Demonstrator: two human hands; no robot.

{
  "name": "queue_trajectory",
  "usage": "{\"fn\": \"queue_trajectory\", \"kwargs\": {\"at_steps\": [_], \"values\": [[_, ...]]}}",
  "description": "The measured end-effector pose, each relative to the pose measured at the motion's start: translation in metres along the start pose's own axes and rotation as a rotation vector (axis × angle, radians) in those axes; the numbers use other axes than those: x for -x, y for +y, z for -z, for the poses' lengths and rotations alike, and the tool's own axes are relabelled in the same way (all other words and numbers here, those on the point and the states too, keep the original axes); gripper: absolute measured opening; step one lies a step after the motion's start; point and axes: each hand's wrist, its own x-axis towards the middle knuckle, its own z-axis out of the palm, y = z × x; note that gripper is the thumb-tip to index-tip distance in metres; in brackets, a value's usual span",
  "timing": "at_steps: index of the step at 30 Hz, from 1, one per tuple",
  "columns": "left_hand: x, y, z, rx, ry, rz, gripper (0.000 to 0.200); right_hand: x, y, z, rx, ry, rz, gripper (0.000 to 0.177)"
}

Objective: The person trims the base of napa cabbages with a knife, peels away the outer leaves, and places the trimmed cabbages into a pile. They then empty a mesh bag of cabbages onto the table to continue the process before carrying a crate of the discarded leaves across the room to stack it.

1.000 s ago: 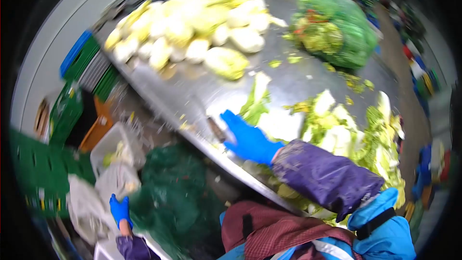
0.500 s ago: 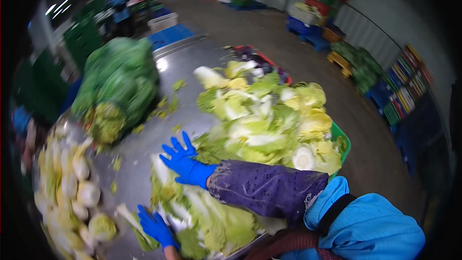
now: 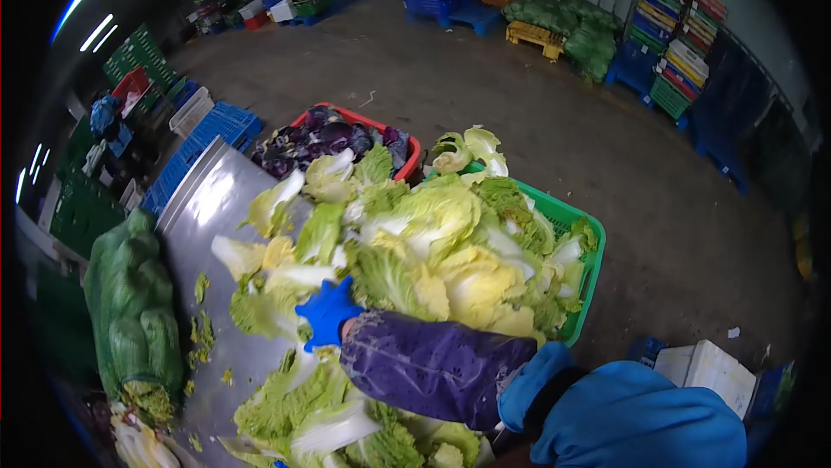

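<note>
My right hand [image 3: 329, 312], in a blue glove with a purple sleeve cover, is open against the near edge of a heap of loose napa cabbage leaves [image 3: 424, 225]. Its fingers are spread and partly lost among the leaves. The heap stretches from the metal table [image 3: 212, 273] into a green crate [image 3: 584, 282]. Closer to me lies a second pile of cabbage leaves [image 3: 346, 420]. Only a scrap of blue glove from my left hand [image 3: 279, 464] shows beside this pile at the bottom edge, its fingers hidden.
A red crate [image 3: 415, 156] of purple cabbage leaves [image 3: 325, 139] stands beyond the table. On the left are a green net sack [image 3: 134, 312] of cabbages and trimmed cabbages [image 3: 143, 442]. Stacked crates [image 3: 666, 35] line the wall. Another person [image 3: 108, 122] is at far left.
The view has swung right, bringing the red and green crates into fuller sight. My right hand has moved forward to the far heap; my left has almost left the frame.
</note>
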Motion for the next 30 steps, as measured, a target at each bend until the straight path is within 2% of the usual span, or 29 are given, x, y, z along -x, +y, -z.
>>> {"fn": "queue_trajectory", "kwargs": {"at_steps": [2,3,7,10,11,13,16,17,18,19,20,21,22,23,24,25,26,27,28,30], "values": [[0.002,0.032,-0.004,-0.032,0.018,-0.029,0.071,-0.006,0.017,-0.011,-0.026,-0.005,0.035,0.076],[0.005,0.047,-0.007,-0.044,0.016,-0.047,0.071,0.001,0.03,-0.006,-0.041,0.053,0.042,0.074],[0.014,0.112,-0.019,-0.072,-0.029,-0.143,0.072,0.03,0.102,0.025,-0.143,0.051,0.005,0.069],[0.022,0.161,-0.032,-0.09,-0.086,-0.235,0.073,0.048,0.157,0.036,-0.259,0.243,-0.08,0.066],[0.025,0.178,-0.039,-0.101,-0.111,-0.286,0.073,0.054,0.178,0.039,-0.274,0.251,-0.094,0.066],[0.032,0.215,-0.051,-0.125,-0.151,-0.379,0.073,0.069,0.218,0.043,-0.409,0.345,-0.046,0.062],[0.038,0.266,-0.075,-0.173,-0.205,-0.607,0.074,0.084,0.281,0.011,-0.476,0.463,-0.084,0.057],[0.036,0.279,-0.089,-0.195,-0.199,-0.757,0.074,0.081,0.306,-0.006,-0.623,0.447,-0.051,0.059],[0.033,0.292,-0.107,-0.221,-0.166,-0.959,0.074,0.103,0.326,0.009,-0.553,0.457,-0.033,0.052],[0.031,0.31,-0.123,-0.251,-0.152,-1.102,0.075,0.11,0.346,0.009,-0.656,0.483,-0.105,0.051],[0.039,0.347,-0.12,-0.207,-0.361,-1.013,0.09,0.117,0.362,0.005,-0.76,0.505,-0.178,0.05],[0.072,0.41,-0.106,-0.377,-0.503,-0.705,0.092,0.118,0.386,-0.012,-0.718,0.626,-0.085,0.052],[0.074,0.427,-0.13,-0.322,-0.606,-0.699,0.094,0.122,0.409,-0.026,-0.669,0.749,0.009,0.054],[0.071,0.422,-0.175,-0.151,-0.704,-0.778,0.091,0.134,0.424,-0.023,-0.816,0.484,-0.15,0.056],[0.078,0.431,-0.206,-0.014,-0.785,-0.829,0.092,0.125,0.439,-0.074,-0.678,0.714,-0.262,0.047],[0.09,0.443,-0.229,-0.057,-0.875,-0.811,0.094,0.137,0.44,-0.089,-1.2,0.697,-0.289,0.049],[0.103,0.443,-0.25,0.06,-0.805,-0.956,0.098,0.148,0.446,-0.1,-1.723,0.644,-0.307,0.051],[0.114,0.451,-0.257,0.068,-0.862,-1.054,0.102,0.169,0.439,-0.088,-1.077,0.628,-0.477,0.053],[0.13,0.454,-0.263,-0.056,-0.866,-1.146,0.093,0.187,0.434,-0.078,-0.425,0.565,-0.591,0.055],[0.153,0.411,-0.344,-0.168,-0.43,-1.743,0.072,0.2,0.445,-0.12,-0.376,0.341,-0.774,0.057]]}}
